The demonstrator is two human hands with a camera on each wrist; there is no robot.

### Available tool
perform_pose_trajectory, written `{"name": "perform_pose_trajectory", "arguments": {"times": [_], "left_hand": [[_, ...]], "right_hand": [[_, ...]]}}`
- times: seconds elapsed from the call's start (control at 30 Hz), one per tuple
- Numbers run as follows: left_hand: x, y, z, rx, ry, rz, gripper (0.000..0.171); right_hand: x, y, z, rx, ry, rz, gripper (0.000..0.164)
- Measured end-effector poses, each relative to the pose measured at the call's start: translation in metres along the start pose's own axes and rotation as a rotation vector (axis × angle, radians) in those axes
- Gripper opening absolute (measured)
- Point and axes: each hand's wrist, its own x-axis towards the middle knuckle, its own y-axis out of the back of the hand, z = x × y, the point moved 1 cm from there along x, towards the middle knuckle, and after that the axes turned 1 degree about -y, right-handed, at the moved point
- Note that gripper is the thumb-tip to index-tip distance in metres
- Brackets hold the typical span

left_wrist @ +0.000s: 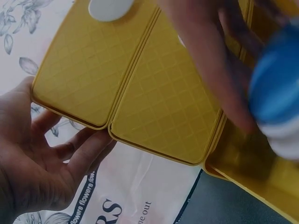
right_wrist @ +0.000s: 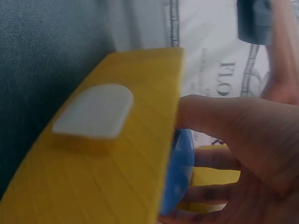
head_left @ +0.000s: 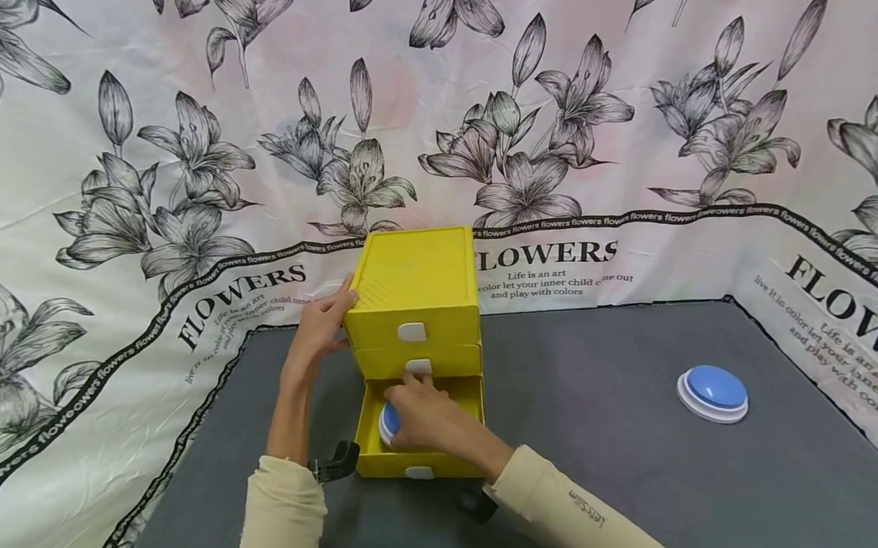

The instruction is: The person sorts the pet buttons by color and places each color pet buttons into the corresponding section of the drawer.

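Note:
A yellow drawer box (head_left: 418, 269) stands on the table, with its bottom drawer (head_left: 380, 467) pulled out. My right hand (head_left: 431, 418) reaches into that drawer and grips a push button (head_left: 390, 423) with a blue dome and white base. In the right wrist view, thumb and fingers (right_wrist: 215, 193) lie about the blue dome, partly hidden by the drawer front. The button (left_wrist: 280, 88) looks tilted in the left wrist view. My left hand (head_left: 320, 322) rests against the box's upper left side, its fingers (left_wrist: 91, 151) along the side wall.
A second blue and white push button (head_left: 714, 392) sits on the grey table (head_left: 585, 464) at the right. Flower-printed cloth (head_left: 389, 97) hangs behind and round the table. The upper two drawers, with white tabs (head_left: 411, 331), are closed.

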Motion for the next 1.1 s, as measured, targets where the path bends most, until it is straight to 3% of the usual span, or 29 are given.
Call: {"name": "perform_pose_trajectory", "arguments": {"times": [0.2, 0.43, 0.67, 0.8, 1.1], "left_hand": [[0.004, -0.001, 0.000, -0.008, -0.001, 0.006, 0.062], [0.003, -0.003, 0.000, -0.014, 0.003, -0.006, 0.065], [0.002, -0.002, -0.001, -0.041, -0.006, -0.015, 0.062], [0.001, -0.002, -0.001, -0.026, 0.005, -0.010, 0.065], [0.001, 0.000, -0.001, -0.004, 0.005, 0.000, 0.068]], "right_hand": [[0.015, -0.015, -0.002, 0.004, 0.004, -0.037, 0.030], [0.022, -0.024, -0.003, -0.031, -0.015, -0.067, 0.027], [0.023, -0.024, -0.005, -0.025, 0.017, -0.079, 0.051], [0.016, -0.017, -0.002, 0.036, 0.004, -0.062, 0.059], [-0.027, 0.024, 0.014, 0.141, 0.055, 0.078, 0.042]]}}
